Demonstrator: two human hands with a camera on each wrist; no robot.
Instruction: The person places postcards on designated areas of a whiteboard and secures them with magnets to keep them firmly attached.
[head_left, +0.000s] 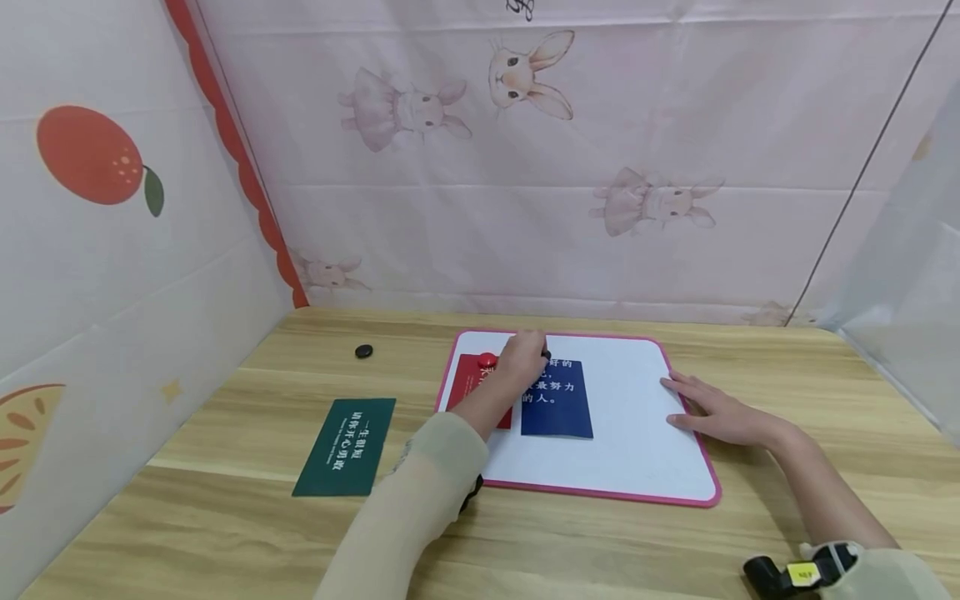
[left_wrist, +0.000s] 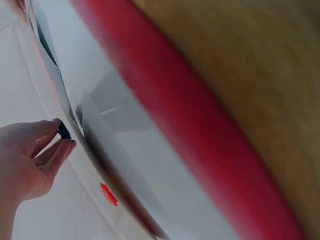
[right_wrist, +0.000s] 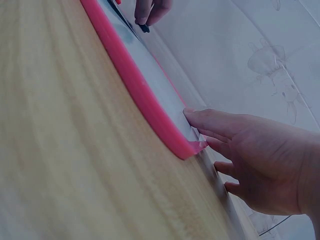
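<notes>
My left hand [head_left: 521,360] pinches a small round black magnet [left_wrist: 64,130] between thumb and fingers, at the top edge of a blue card [head_left: 558,417]. The card lies on a white magnetic board [head_left: 633,417] with a pink rim. In the left wrist view the magnet is very close to the card; contact is hard to make out. Left of it lies a red card [head_left: 463,377], partly covered by my left arm, with a red magnet [head_left: 487,360] on top. My right hand [head_left: 723,414] rests over the board's right edge, fingers extended, thumb on the rim.
A green card [head_left: 345,450] with white writing lies on the wooden table [head_left: 225,517] left of the board. Behind it sits another round black magnet [head_left: 363,351]. A rabbit-printed cloth wall [head_left: 465,242] rises at the table's back, with a fruit-printed wall [head_left: 97,308] to the left.
</notes>
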